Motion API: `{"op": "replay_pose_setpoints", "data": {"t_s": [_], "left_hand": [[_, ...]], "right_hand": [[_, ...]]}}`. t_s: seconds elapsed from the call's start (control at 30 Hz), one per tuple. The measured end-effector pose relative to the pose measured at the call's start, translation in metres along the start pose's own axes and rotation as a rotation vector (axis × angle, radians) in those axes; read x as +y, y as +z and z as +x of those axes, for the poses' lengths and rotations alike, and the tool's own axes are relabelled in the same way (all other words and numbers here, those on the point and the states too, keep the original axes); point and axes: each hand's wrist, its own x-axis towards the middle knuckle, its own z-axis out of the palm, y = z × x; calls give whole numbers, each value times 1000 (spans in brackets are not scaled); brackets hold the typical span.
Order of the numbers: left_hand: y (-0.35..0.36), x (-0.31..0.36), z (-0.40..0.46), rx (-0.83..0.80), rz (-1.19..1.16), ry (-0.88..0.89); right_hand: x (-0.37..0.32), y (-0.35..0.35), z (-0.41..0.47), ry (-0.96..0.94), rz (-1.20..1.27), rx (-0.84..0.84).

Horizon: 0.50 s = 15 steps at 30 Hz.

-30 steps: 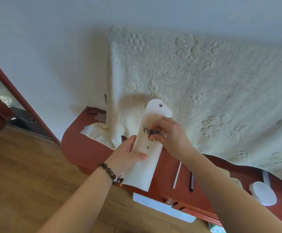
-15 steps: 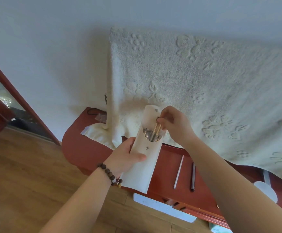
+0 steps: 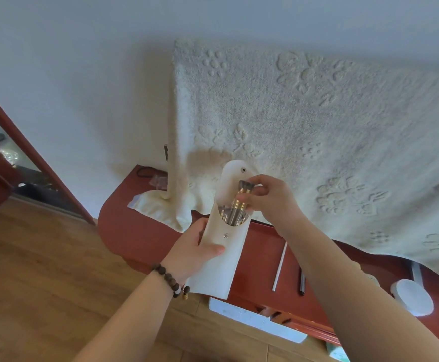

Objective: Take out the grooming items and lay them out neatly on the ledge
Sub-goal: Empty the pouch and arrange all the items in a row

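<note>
We see the left hand (image 3: 196,253) gripping the white pouch (image 3: 222,254) upright, just above the red ledge (image 3: 261,253). The right hand (image 3: 272,198) pinches a brush (image 3: 240,198) half risen from the pouch's open mouth. Beside the pouch, right of it, a white stick (image 3: 279,267) and a dark stick (image 3: 302,282) lie on the ledge.

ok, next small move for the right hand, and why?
Probably keep lifting: the right hand pinches a gold-ferruled brush only partly out of the white snap-flap pouch that the left hand grips. Once clear, lay it on the red-brown ledge beside the thin white stick.
</note>
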Motion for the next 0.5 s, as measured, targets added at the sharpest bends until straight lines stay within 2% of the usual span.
{"op": "replay_pose_setpoints", "data": {"t_s": [0.13, 0.27, 0.5], "left_hand": [[-5, -8, -4, -3, 28, -16], [-14, -23, -12, -3, 56, -49], [-38, -48, -23, 100, -2, -167]], "right_hand": [[-2, -3, 9, 25, 136, -3], [-3, -12, 17, 32, 215, 72], [10, -29, 22, 57, 234, 110]]}}
